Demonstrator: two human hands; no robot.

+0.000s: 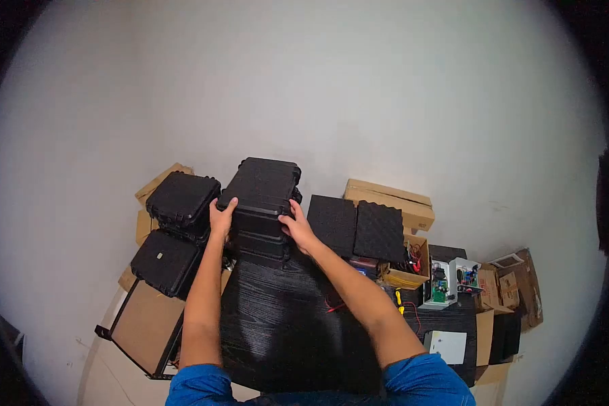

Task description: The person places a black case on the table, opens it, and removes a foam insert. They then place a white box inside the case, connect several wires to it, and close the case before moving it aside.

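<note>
Right between my hands, the top black case [262,184] is sitting above the other stacked cases [258,245], front edge running crosswise; my left hand [222,218] and right hand [299,229] are gripping opposite sides (neither's lying nearer).

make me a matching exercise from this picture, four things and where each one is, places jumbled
1. top black case
2. wavy dark sheet
3. green circuit board
4. long cardboard box

a. in an open white box
b. behind both dark sheets
c. between left hand and right hand
d. beside a flatter dark sheet

Pairs: 1-c, 2-d, 3-a, 4-b
</note>
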